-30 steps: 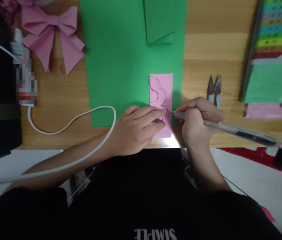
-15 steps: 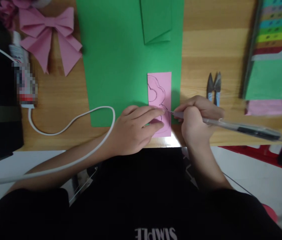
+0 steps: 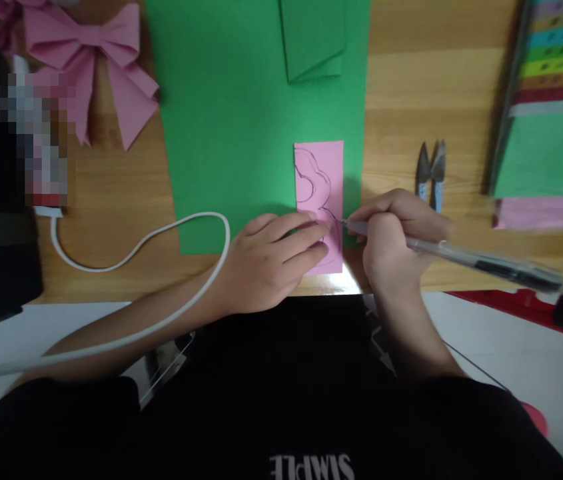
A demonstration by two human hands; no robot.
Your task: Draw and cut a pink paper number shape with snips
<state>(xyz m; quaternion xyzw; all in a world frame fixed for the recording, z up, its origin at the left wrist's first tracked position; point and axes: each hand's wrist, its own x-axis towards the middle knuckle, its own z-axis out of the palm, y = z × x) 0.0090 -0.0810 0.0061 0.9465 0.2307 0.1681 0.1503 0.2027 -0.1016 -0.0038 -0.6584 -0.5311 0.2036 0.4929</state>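
A narrow pink paper strip [image 3: 330,167] lies upright on a large green sheet [image 3: 241,120], with a curved black outline drawn on it. My left hand [image 3: 271,260] lies flat on the strip's lower half, fingers stretched out and pressing it down. My right hand [image 3: 394,240] is closed round a clear pen [image 3: 486,263], whose tip touches the strip's right edge near the middle. The pen's barrel points away to the right.
A white cable [image 3: 141,247] loops across the wooden desk [image 3: 431,87] and over my left forearm. Small snips [image 3: 431,175] lie right of the green sheet. A pink paper bow [image 3: 96,60] sits far left, a folded green piece [image 3: 314,40] at the top, coloured paper stacks [image 3: 551,120] at right.
Both hands stay in place on the strip with the pen tip at the same spot. The view has shifted slightly; nothing else has visibly moved.
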